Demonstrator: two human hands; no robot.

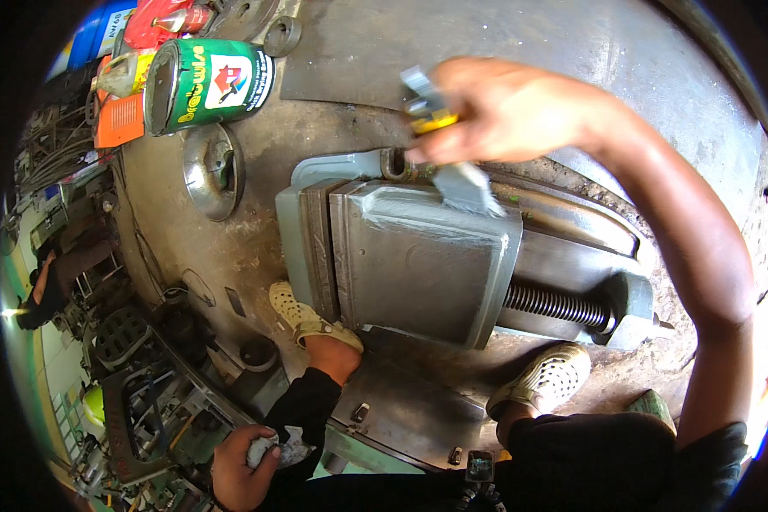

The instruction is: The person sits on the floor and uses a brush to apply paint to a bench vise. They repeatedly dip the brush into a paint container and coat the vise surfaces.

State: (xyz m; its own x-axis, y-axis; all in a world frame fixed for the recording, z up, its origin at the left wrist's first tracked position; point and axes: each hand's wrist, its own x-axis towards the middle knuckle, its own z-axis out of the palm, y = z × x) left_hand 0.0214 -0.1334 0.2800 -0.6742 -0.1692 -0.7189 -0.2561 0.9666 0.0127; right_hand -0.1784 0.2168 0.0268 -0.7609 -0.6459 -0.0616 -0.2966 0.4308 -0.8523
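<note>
A big machine vise stands on the floor before me, grey on its rims, with a bare dark top and a threaded screw at the right. Wet-looking grey paint streaks its far edge. My right hand, closed, is over that edge, blurred by motion. It grips a flat brush whose grey-smeared end meets the vise's far right corner. Yellow and metal parts also stick out of the fist; their kind is unclear. Low at the left, my left hand is closed round a crumpled grey-white rag.
A green paint can and a shiny metal bowl stand at the far left. A metal sheet lies beyond the vise. My clogs are close to its near side. Metal parts crowd the left; a person is there too.
</note>
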